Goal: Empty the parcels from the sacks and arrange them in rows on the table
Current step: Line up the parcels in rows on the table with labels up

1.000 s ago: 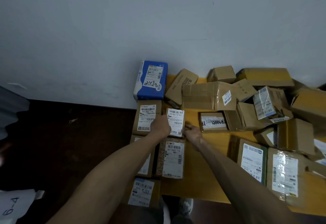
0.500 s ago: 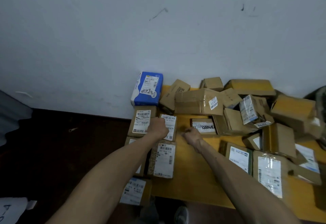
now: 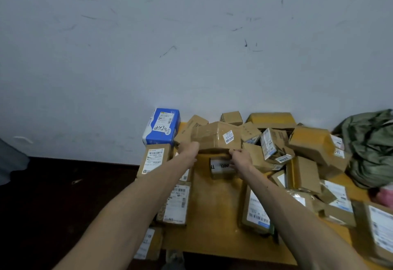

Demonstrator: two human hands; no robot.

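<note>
Wall (image 3: 191, 46): pale grey-white and matt; it fills the whole far side and the upper half of the view.
Scratch (image 3: 168, 51): a thin dark slanted stroke on the wall, about mid-width.
Dark mark (image 3: 245, 43): a small blot on the wall, right of the scratch, with fainter scuffs scattered around it.
Pale streak (image 3: 23, 140): a short whitish smear low on the wall, far left.
Floor (image 3: 63, 195): dark reddish brown, on the left, meeting the foot of the wall in a straight line.
Scrap (image 3: 76, 181): a small pale bit lying on the floor.
Grey shape (image 3: 10, 163): cut off by the left edge, too little showing to name.
Shoe (image 3: 173, 257): greyish and dim, at the near bottom edge.
</note>
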